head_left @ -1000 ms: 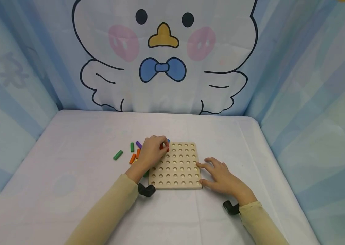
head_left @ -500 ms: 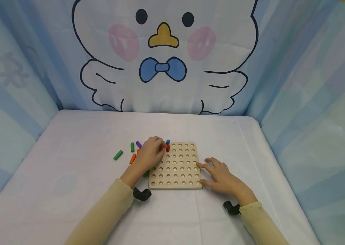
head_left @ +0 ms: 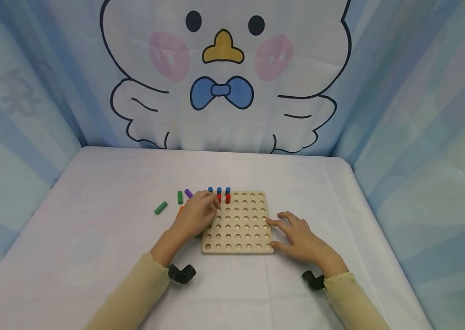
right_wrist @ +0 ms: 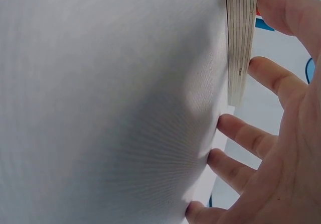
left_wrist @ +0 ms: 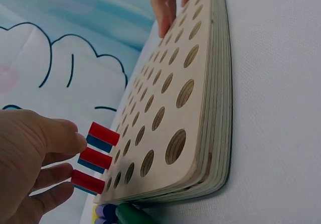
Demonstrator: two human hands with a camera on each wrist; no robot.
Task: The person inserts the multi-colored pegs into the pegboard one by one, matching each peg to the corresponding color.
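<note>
A square wooden pegboard point(head_left: 244, 229) with rows of round holes lies on the table. Blue pegs point(head_left: 227, 189) stand along its far left edge, and red pegs point(head_left: 227, 199) stand in the row before them. Three upright red pegs point(left_wrist: 96, 157) show in the left wrist view, blue ones behind. My left hand point(head_left: 195, 214) is over the board's left side, its loosely bent fingers beside the leftmost red peg and no peg seen between them. My right hand point(head_left: 300, 238) has spread fingers, with thumb and index finger touching the board's right edge.
Left of the board lie loose green point(head_left: 160, 208), purple point(head_left: 188, 193) and orange pegs point(head_left: 180, 210), some hidden by the left hand. More pegs, including a green peg point(left_wrist: 133, 215), lie against the board's side. A printed curtain point(head_left: 224, 123) stands behind the table.
My left hand has drawn back to the left and nearer, off the red peg it held, uncovering more blue and red pegs. The right hand stays at the board's edge.
</note>
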